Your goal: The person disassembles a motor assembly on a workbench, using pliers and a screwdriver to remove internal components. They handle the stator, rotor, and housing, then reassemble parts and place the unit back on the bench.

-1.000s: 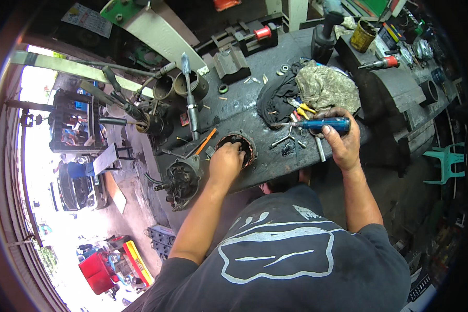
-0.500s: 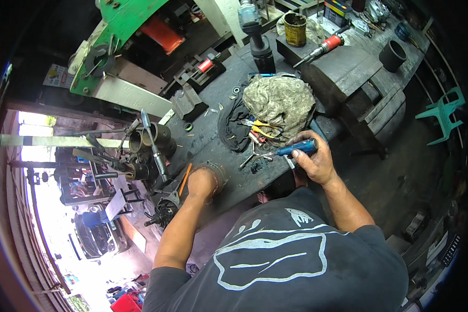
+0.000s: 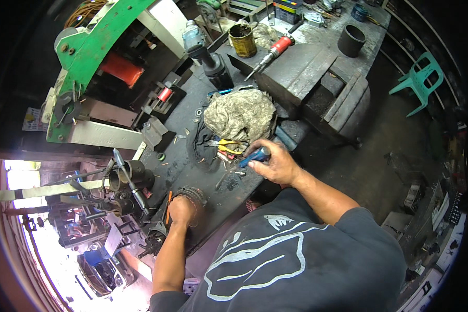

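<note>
My left hand (image 3: 181, 210) is closed on a round, ribbed part with coppery wire (image 3: 193, 196), which looks like a motor stator, at the near edge of the dark workbench (image 3: 213, 208). The hand hides much of it. In my right hand (image 3: 280, 165) is a screwdriver with a blue handle (image 3: 256, 156), pointing left over the bench; its tip is hard to make out. Just beyond lie yellow-handled pliers (image 3: 231, 146) and small loose metal pieces. Beside my left hand are an orange stick (image 3: 168, 207) and a dark mechanical part (image 3: 154, 241).
Behind the pliers is a crumpled, dirty rag (image 3: 240, 114). A large bench vise (image 3: 301, 73) stands to its right. Further back are a cordless power tool (image 3: 208, 60), a yellow can (image 3: 243, 41) and a red-handled tool (image 3: 280, 48). A green press frame (image 3: 88, 57) rises at left.
The view has swung, shifting the bench leftward in the picture. My right hand, still on the screwdriver, has turned it more steeply. My left hand stays on the round part.
</note>
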Action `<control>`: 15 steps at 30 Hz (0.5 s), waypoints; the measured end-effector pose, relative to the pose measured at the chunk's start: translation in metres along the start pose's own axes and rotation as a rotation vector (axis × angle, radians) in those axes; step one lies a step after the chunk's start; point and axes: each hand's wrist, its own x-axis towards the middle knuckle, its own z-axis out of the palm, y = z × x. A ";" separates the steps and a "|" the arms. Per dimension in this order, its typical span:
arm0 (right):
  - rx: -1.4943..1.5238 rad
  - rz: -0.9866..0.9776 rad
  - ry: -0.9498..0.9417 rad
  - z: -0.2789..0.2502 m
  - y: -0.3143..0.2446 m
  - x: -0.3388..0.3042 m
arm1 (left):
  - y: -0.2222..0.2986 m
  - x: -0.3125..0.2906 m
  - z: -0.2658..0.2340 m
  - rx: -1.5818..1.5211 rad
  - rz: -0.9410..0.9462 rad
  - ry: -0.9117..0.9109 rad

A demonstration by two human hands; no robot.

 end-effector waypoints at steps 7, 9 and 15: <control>0.016 0.037 -0.051 0.016 -0.006 -0.002 | -0.016 -0.002 0.022 0.066 0.092 -0.028; 0.004 0.022 -0.070 0.020 -0.006 -0.001 | -0.010 0.000 0.020 0.070 0.043 0.019; 0.076 0.186 -0.120 0.042 -0.005 -0.006 | 0.002 -0.011 0.005 -0.073 0.012 0.165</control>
